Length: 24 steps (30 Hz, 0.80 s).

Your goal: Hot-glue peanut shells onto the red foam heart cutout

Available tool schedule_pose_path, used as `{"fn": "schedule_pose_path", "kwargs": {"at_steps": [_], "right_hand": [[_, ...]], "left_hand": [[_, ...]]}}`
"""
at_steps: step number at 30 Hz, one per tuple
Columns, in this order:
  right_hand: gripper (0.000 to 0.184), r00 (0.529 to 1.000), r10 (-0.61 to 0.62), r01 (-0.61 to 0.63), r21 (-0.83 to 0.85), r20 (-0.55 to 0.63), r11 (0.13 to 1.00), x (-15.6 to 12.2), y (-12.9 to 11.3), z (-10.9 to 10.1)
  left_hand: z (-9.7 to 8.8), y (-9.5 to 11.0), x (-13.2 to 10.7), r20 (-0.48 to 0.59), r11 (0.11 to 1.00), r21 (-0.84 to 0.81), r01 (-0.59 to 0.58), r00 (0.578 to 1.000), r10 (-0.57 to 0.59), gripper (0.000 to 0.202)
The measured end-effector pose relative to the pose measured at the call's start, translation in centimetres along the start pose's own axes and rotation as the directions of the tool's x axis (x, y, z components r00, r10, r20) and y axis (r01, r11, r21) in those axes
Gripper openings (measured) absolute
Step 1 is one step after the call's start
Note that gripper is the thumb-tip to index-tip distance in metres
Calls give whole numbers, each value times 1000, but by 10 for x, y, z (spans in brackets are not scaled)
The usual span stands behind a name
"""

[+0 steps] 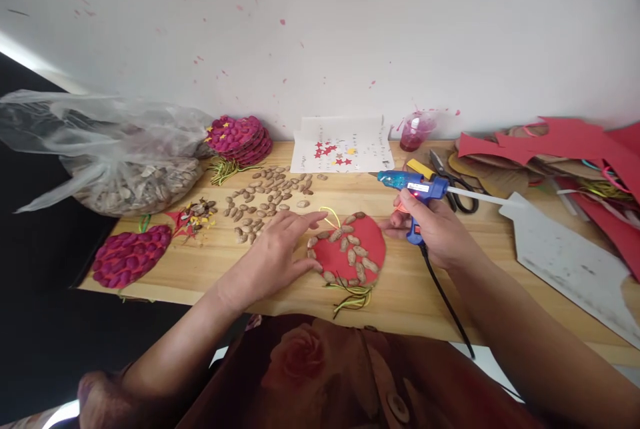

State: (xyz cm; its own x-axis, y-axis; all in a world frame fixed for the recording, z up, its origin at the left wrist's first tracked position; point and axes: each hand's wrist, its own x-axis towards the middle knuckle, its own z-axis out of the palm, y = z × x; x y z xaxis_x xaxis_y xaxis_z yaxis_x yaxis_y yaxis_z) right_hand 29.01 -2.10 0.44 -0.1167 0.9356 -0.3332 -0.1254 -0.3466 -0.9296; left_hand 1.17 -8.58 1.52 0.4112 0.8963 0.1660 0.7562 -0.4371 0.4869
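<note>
My left hand (277, 252) lies flat with fingers stretched out on the wooden table, its fingertips touching the left edge of a red round cut-out (367, 237) partly covered with glued nut shells. Yellow and green strings stick out from the cut-out's top and bottom. My right hand (434, 229) grips a blue hot glue gun (413, 183) just right of the cut-out, nozzle pointing left, a glue stick poking out its back and a black cord (443, 299) trailing toward me. Loose nut shells (270, 195) are scattered behind my left hand.
A plastic bag of shells (125, 175) sits at the left. Purple-painted shell pieces lie at front left (131, 255) and stacked at the back (240, 137). Paper with red stars (340, 147), a pink bottle (414, 132), scissors (453, 185), red card scraps (565, 142) and a grey board (570, 259) fill the right.
</note>
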Motion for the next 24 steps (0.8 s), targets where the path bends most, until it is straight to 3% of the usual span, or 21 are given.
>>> {"fn": "schedule_pose_path", "kwargs": {"at_steps": [6, 15, 24], "right_hand": [[48, 1000, 6, -6, -6, 18, 1000, -1, -2, -2], [46, 998, 2, -5, 31, 70, 1000, -1, -3, -1], [42, 996, 3, -19, 170, 94, 985, 4, 3, 1]], "left_hand": [[6, -6, -7, 83, 999, 10, 51, 995, -52, 93], [24, 3, -10, 48, 996, 36, 79, 996, -80, 96], [37, 15, -14, 24, 984, 146, 100, 994, -105, 115]]}}
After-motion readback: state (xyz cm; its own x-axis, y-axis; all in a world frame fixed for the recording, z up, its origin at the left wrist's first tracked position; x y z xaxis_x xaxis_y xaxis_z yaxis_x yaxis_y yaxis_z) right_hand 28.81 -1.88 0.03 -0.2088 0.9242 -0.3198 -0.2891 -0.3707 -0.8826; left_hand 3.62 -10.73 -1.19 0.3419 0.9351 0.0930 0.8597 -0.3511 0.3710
